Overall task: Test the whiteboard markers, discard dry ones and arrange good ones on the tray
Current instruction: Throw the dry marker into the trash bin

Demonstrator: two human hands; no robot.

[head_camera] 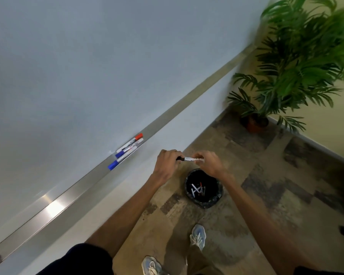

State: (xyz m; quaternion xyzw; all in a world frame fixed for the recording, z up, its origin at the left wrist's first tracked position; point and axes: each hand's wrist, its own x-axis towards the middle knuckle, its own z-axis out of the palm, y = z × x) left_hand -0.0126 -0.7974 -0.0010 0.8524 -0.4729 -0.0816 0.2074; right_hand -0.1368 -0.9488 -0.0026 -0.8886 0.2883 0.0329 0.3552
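My left grip pinched the black end of the marker. My right grip pinched its white end. Both arms reached out above the bin.

A tray runs along the foot of the whiteboard at left, with three markers lying side by side on it. Right of the tray, the left hand and right hand hold a single marker level between them. A bin sits on the floor below, loose markers inside. A potted plant stands in the far right corner.
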